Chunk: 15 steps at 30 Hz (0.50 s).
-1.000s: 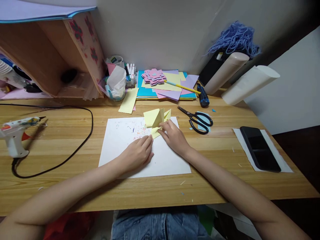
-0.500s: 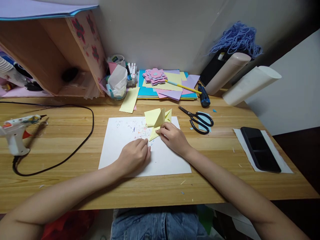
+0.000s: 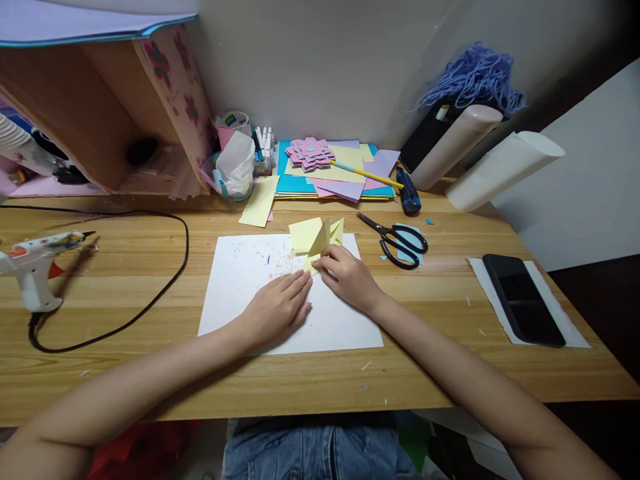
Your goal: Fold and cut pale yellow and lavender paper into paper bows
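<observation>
A folded yellow paper (image 3: 323,237) with raised flaps stands on a white sheet (image 3: 230,293) marked with coloured scribbles. My right hand (image 3: 347,273) pinches its lower right edge between thumb and fingers. At the paper's near tip, my left hand (image 3: 280,303) lies with its fingers stretched out flat, fingertips touching the tip and covering part of it. Black-handled scissors (image 3: 395,240) rest to the right of the sheet, over a scrap of blue paper.
A hot glue gun (image 3: 37,267) with a looping black cord lies at left. Coloured papers (image 3: 345,190) and a pink paper flower (image 3: 310,153) are at the back. A phone (image 3: 523,300) is at right. An open cardboard box (image 3: 173,100) stands back left.
My left hand has slid slightly right and its bent fingers have straightened onto the yellow paper's tip. My right hand keeps its place on the paper.
</observation>
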Each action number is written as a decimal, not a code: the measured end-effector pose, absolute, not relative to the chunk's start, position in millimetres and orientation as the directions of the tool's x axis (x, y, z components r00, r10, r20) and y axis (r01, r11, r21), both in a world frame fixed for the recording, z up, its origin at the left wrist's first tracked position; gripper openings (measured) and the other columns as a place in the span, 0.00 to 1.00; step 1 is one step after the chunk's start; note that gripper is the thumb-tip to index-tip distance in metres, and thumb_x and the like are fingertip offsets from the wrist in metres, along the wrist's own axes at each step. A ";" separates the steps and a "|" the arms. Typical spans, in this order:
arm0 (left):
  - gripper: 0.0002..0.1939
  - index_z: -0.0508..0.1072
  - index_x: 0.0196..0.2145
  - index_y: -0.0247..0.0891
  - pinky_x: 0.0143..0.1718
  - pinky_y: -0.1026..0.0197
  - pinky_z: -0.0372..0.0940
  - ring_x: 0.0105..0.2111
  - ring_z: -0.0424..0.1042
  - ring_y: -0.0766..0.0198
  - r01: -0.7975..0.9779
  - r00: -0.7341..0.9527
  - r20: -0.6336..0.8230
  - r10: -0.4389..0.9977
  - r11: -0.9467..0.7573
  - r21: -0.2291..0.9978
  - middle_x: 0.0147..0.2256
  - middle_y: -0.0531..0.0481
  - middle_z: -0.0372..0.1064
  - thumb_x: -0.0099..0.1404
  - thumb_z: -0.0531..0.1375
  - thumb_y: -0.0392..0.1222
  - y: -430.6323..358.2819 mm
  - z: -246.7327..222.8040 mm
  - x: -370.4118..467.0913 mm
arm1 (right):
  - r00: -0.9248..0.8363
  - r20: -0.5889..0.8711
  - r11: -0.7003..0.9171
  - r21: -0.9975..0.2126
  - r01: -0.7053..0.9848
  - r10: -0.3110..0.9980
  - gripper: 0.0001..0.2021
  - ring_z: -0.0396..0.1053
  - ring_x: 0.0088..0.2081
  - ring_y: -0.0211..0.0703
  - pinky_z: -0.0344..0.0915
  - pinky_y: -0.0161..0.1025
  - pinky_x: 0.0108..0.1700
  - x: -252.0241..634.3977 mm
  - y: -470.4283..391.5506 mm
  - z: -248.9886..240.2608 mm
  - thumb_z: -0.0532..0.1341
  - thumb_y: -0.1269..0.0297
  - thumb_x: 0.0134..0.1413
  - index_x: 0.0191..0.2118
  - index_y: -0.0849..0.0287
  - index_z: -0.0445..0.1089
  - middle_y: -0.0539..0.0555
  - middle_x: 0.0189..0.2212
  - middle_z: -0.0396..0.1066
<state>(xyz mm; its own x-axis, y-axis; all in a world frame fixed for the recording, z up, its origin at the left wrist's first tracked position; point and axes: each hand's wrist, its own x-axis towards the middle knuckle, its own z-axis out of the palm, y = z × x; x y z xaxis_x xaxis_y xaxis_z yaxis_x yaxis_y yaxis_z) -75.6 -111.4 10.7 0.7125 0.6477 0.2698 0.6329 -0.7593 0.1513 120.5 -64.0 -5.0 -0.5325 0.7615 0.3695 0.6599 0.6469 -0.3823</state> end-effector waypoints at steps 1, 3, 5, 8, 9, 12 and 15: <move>0.19 0.65 0.51 0.25 0.52 0.50 0.63 0.52 0.65 0.53 0.627 0.719 0.271 0.640 -0.766 0.145 0.51 0.35 0.65 0.66 0.49 0.39 -111.1 11.5 -75.5 | -0.545 0.377 0.663 -0.394 0.637 0.749 0.09 0.64 0.39 0.44 0.64 0.40 0.38 122.0 -63.7 -4.0 0.52 0.70 0.58 0.36 0.59 0.69 0.57 0.34 0.66; 0.19 0.65 0.50 0.25 0.50 0.50 0.65 0.52 0.66 0.52 0.613 0.735 0.268 0.623 -0.779 0.130 0.50 0.33 0.66 0.66 0.49 0.39 -110.4 13.9 -75.5 | -0.588 0.385 0.703 -0.402 0.587 0.711 0.08 0.65 0.39 0.45 0.65 0.41 0.39 126.3 -62.9 -1.8 0.53 0.69 0.58 0.38 0.58 0.70 0.57 0.34 0.67; 0.19 0.65 0.51 0.25 0.50 0.50 0.65 0.51 0.66 0.52 0.603 0.747 0.262 0.611 -0.789 0.120 0.50 0.33 0.66 0.66 0.49 0.39 -110.1 16.4 -75.8 | -0.649 0.382 0.752 -0.366 0.548 0.658 0.09 0.66 0.40 0.45 0.65 0.41 0.39 131.3 -61.8 0.3 0.53 0.68 0.59 0.39 0.58 0.70 0.57 0.35 0.69; 0.20 0.62 0.53 0.25 0.51 0.51 0.64 0.52 0.65 0.52 0.594 0.753 0.257 0.605 -0.794 0.131 0.51 0.33 0.65 0.66 0.49 0.38 -110.2 18.7 -76.7 | -0.728 0.374 0.818 -0.257 0.514 0.575 0.10 0.67 0.40 0.45 0.65 0.42 0.38 137.6 -60.1 2.3 0.52 0.69 0.60 0.41 0.57 0.70 0.57 0.36 0.71; 0.20 0.61 0.53 0.26 0.51 0.51 0.64 0.53 0.64 0.52 0.592 0.753 0.255 0.606 -0.794 0.138 0.51 0.34 0.65 0.66 0.49 0.38 -110.2 18.9 -77.1 | -0.748 0.378 0.838 -0.225 0.497 0.545 0.11 0.67 0.39 0.44 0.65 0.42 0.39 138.9 -59.7 2.6 0.51 0.69 0.60 0.42 0.57 0.70 0.57 0.36 0.72; 0.20 0.60 0.54 0.26 0.50 0.51 0.65 0.53 0.63 0.53 0.585 0.760 0.243 0.603 -0.797 0.147 0.51 0.34 0.65 0.66 0.47 0.37 -109.7 18.4 -77.8 | -0.803 0.398 0.896 -0.175 0.409 0.444 0.12 0.68 0.40 0.43 0.65 0.43 0.41 140.6 -60.1 3.1 0.51 0.71 0.61 0.44 0.56 0.70 0.56 0.37 0.73; 0.19 0.62 0.51 0.26 0.49 0.51 0.66 0.53 0.64 0.52 0.577 0.766 0.245 0.594 -0.804 0.145 0.50 0.33 0.66 0.66 0.47 0.38 -108.9 17.5 -77.9 | -0.808 0.418 0.909 -0.147 0.390 0.414 0.12 0.68 0.39 0.42 0.66 0.41 0.40 141.5 -61.6 3.3 0.51 0.72 0.61 0.43 0.58 0.71 0.56 0.36 0.74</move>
